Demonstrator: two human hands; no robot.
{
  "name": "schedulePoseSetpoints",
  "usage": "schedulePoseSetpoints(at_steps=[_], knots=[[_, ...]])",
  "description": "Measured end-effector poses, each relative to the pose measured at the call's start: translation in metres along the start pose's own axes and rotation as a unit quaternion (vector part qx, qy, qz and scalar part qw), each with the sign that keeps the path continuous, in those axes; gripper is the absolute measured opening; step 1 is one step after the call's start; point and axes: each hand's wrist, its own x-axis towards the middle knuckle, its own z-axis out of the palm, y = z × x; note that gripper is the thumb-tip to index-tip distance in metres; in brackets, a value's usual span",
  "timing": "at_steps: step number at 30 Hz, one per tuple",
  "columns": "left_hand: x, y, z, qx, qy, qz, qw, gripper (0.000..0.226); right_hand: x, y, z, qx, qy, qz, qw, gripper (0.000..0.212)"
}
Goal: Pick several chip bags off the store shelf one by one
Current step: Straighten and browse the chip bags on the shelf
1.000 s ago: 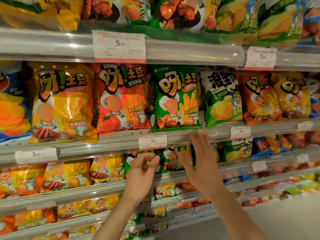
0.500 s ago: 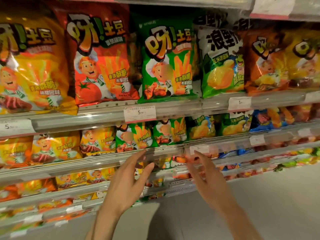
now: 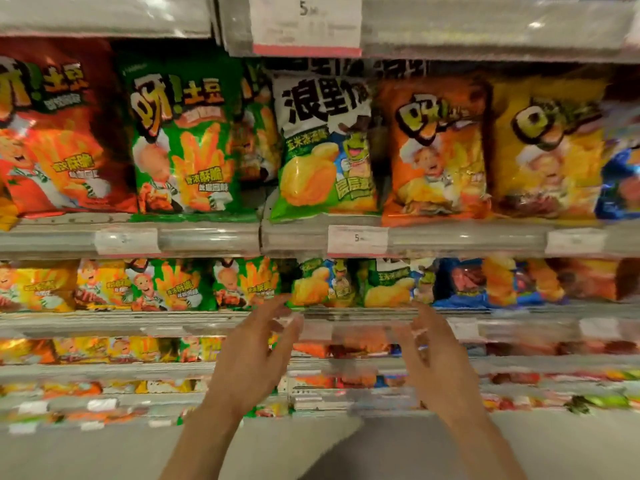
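Chip bags fill the store shelves in front of me. On the upper shelf stand a red bag (image 3: pixel 59 133), a green bag (image 3: pixel 183 140), a white-and-green bag (image 3: pixel 322 147), an orange bag (image 3: pixel 436 150) and a yellow bag (image 3: pixel 547 147). Smaller green bags (image 3: pixel 325 282) line the shelf below. My left hand (image 3: pixel 252 362) and my right hand (image 3: pixel 436 362) are both raised in front of the lower shelves, fingers spread and relaxed, holding nothing. Their fingertips reach up to the rail just under the small green bags. The view is blurred.
Clear plastic shelf rails (image 3: pixel 214 237) carry white price tags (image 3: pixel 356 239). Lower shelves (image 3: pixel 104 372) hold more small snack packs. A blue bag (image 3: pixel 620 181) sits at the far right. Grey floor (image 3: pixel 346 448) lies below the shelving.
The view has shifted right and closer to the shelves. Both hands have dropped from the upper shelf rail to the lower shelves, and the left hand has uncurled into spread fingers.
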Motion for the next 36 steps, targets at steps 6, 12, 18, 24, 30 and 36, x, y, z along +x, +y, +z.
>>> schedulePoseSetpoints(at_steps=[6,12,18,24,30,36], knots=[[0.013,0.047,0.037,-0.078,0.030,-0.053,0.995,0.034,0.017,0.037,-0.049,0.011,0.043,0.015,0.999,0.066],[0.050,0.075,0.054,-0.193,0.015,-0.129,0.973,0.035,0.042,0.041,-0.080,0.006,0.115,-0.036,0.993,0.041],[0.077,0.089,0.063,-0.431,-0.023,-0.206,0.878,0.035,0.069,0.003,-0.106,-0.010,0.159,-0.158,0.975,0.039],[0.087,0.092,0.065,-0.508,-0.017,-0.217,0.833,0.033,0.095,-0.059,-0.115,0.010,0.120,-0.235,0.964,0.036],[0.087,0.090,0.068,-0.485,-0.006,-0.200,0.851,0.037,0.142,-0.131,-0.109,0.035,0.026,-0.265,0.963,0.052],[0.085,0.093,0.065,-0.467,-0.007,-0.205,0.860,0.038,0.186,-0.173,-0.085,-0.014,-0.112,-0.239,0.964,0.095]])
